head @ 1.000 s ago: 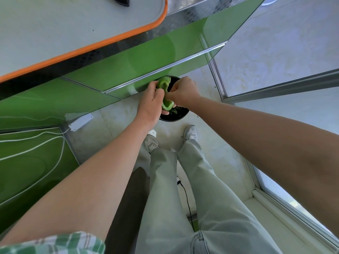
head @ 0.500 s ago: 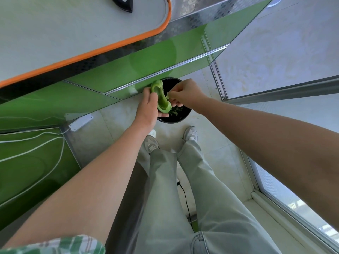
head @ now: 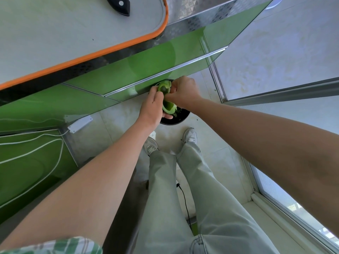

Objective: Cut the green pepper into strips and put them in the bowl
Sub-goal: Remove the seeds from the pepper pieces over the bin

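Observation:
Both my arms reach down over a round black bin (head: pixel 180 119) on the floor below the counter. My left hand (head: pixel 151 107) grips an opened green pepper (head: pixel 167 99), hollow side facing right. My right hand (head: pixel 183 93) has its fingers curled into the top of the pepper's cavity. Green scraps lie inside the bin under the pepper. No bowl is in view.
A white cutting board (head: pixel 55 37) with an orange rim lies on the counter at top left, with a black knife handle (head: pixel 120 5) on it. Green cabinet doors (head: pixel 128 65) stand just behind the bin. A white power strip (head: pixel 79 123) and my feet (head: pixel 189 135) are on the tiled floor.
The pepper has been turned in my left hand and my right hand's fingers have gone back into its top end. The view tilted a little upward, showing more of the cutting board.

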